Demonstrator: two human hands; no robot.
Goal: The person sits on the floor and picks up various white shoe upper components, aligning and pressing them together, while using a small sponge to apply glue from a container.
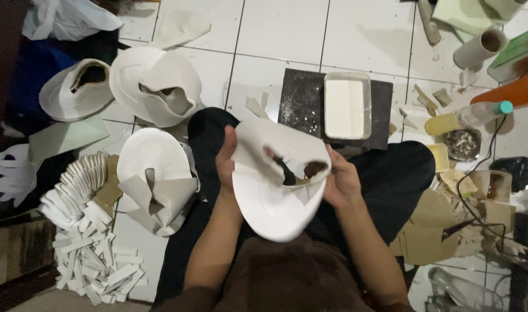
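Note:
I sit cross-legged on a white tiled floor and hold a white sandal piece point(275, 199) over my lap: an oval white sole with a wide white upper band folded over its top. My left hand point(226, 162) grips the left edge of the band, thumb on top. Under the band's right end, my right hand point(340, 180) has its fingers tucked into the opening, where a brown underside point(313, 169) shows.
A white tray of white glue point(347, 107) rests on a dark slab point(301, 104) ahead. Similar sandal pieces point(154, 86) lie at left, with stacked strips point(93, 263) of white material. Bottles point(469, 118), a cardboard roll point(480, 49) and scraps crowd the right.

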